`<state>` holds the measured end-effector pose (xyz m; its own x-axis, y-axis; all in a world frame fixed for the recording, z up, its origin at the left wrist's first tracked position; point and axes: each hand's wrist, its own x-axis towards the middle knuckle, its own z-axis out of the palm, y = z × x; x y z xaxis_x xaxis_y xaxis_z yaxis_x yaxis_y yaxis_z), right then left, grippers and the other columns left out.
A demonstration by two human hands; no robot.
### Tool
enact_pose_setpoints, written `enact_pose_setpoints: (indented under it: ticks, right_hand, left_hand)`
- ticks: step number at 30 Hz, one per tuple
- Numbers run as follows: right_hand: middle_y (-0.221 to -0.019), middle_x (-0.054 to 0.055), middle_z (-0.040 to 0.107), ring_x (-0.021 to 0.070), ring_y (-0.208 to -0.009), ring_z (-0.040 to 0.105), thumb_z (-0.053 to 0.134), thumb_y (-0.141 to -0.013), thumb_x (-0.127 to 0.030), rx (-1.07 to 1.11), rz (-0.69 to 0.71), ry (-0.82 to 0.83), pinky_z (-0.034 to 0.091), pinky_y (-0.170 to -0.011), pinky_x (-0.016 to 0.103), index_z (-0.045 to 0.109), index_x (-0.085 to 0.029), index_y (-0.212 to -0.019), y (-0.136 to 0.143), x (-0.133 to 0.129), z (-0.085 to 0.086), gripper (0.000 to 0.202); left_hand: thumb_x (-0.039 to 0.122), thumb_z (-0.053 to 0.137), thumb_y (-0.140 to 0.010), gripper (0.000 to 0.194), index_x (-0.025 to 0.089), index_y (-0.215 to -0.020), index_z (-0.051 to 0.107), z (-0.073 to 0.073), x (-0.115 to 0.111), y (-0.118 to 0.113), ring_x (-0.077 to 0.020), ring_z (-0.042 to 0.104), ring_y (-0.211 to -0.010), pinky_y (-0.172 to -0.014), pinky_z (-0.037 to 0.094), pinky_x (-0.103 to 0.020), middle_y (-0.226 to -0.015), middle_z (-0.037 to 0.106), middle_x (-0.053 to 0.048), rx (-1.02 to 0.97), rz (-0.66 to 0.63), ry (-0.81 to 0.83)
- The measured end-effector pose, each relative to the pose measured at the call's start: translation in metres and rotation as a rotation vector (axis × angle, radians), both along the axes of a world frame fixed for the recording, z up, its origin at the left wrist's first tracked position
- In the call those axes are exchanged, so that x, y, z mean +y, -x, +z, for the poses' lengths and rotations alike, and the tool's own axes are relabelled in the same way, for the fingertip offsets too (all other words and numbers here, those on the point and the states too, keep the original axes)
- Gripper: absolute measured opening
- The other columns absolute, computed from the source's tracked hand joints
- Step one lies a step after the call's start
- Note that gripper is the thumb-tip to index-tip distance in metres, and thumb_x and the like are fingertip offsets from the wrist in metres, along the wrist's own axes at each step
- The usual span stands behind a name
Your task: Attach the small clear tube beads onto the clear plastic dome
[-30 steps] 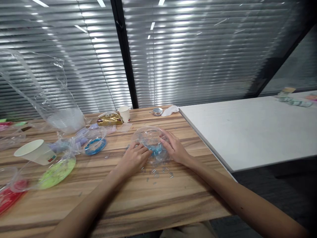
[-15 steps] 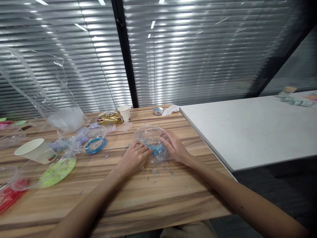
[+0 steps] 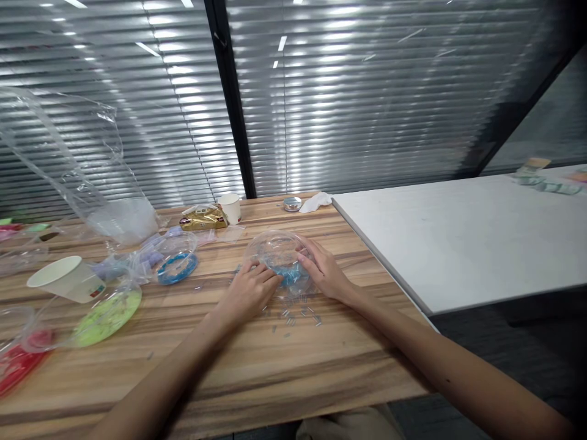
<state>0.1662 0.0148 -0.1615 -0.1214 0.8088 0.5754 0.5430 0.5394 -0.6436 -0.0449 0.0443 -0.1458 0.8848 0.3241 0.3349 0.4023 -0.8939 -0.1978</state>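
Observation:
A clear round plastic container (image 3: 270, 239) with blue material (image 3: 290, 276) inside stands on the wooden table between my hands. My left hand (image 3: 257, 284) rests at its left front with bent fingers, the fingertips reaching over the rim towards the blue material. On the right side, my right hand (image 3: 323, 269) is closed round the container's edge, thumb inward. Several small clear tube-like pieces (image 3: 302, 311) lie scattered on the wood just in front of the container.
To the left are a blue ring-shaped piece (image 3: 177, 269), a tilted paper cup (image 3: 68, 280), yellow-green material (image 3: 107, 318) and red material (image 3: 18, 366). Behind stand a gold packet (image 3: 203, 217), an upright cup (image 3: 230, 209) and a round tin (image 3: 292, 203). A white table (image 3: 458, 238) adjoins on the right.

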Motion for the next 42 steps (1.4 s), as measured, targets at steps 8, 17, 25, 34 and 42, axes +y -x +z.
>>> enact_pose_setpoints:
  ticks: [8,17,25,34,42]
  right_hand:
    - [-0.127,0.01,0.054,0.022,-0.114,0.051,0.039,-0.094,-0.032,-0.012,-0.01,-0.017,0.042,-0.096,0.041,0.038,-0.021,-0.137,-0.0008,0.0007,-0.0015,0.045]
    - [-0.13,0.009,0.052,0.0219,-0.115,0.051,0.039,-0.094,-0.032,-0.021,-0.01,-0.032,0.041,-0.098,0.042,0.038,-0.022,-0.137,-0.0005,0.0004,-0.0011,0.044]
    - [-0.13,0.009,0.052,0.0218,-0.116,0.05,0.038,-0.094,-0.033,-0.021,-0.012,-0.019,0.041,-0.098,0.041,0.037,-0.022,-0.137,-0.0002,-0.0001,-0.0006,0.044]
    - [-0.129,0.011,0.052,0.0214,-0.117,0.05,0.037,-0.095,-0.033,-0.011,-0.007,-0.013,0.041,-0.098,0.041,0.039,-0.02,-0.136,0.0002,-0.0019,0.0019,0.044]
    - [-0.131,0.009,0.052,0.0209,-0.119,0.048,0.035,-0.095,-0.034,-0.022,-0.027,-0.054,0.04,-0.1,0.042,0.039,-0.023,-0.137,-0.0011,-0.0013,-0.0006,0.043]
  left_hand:
    - [0.016,0.046,-0.093,0.016,0.017,-0.099,0.06,-0.0014,0.0003,0.0002,-0.0187,0.053,-0.085,-0.084,0.032,-0.034,-0.086,0.063,-0.003,0.015,0.007,-0.012]
    - [0.016,0.046,-0.092,0.016,0.017,-0.101,0.06,-0.0014,0.0007,-0.0005,-0.0187,0.053,-0.087,-0.085,0.032,-0.034,-0.087,0.064,-0.003,0.015,0.011,-0.008]
    - [0.016,0.045,-0.092,0.017,0.017,-0.1,0.06,-0.0005,0.0,-0.0004,-0.0188,0.053,-0.086,-0.085,0.032,-0.034,-0.086,0.063,-0.003,0.021,0.005,-0.014]
    - [0.015,0.043,-0.093,0.019,0.017,-0.099,0.061,0.0008,0.001,-0.0003,-0.0176,0.054,-0.085,-0.086,0.033,-0.034,-0.085,0.064,-0.004,-0.026,-0.017,-0.014]
    - [0.015,0.04,-0.094,0.021,0.016,-0.098,0.061,0.0015,0.0008,0.0003,-0.0169,0.054,-0.082,-0.087,0.035,-0.033,-0.083,0.063,-0.004,-0.056,-0.039,-0.022]
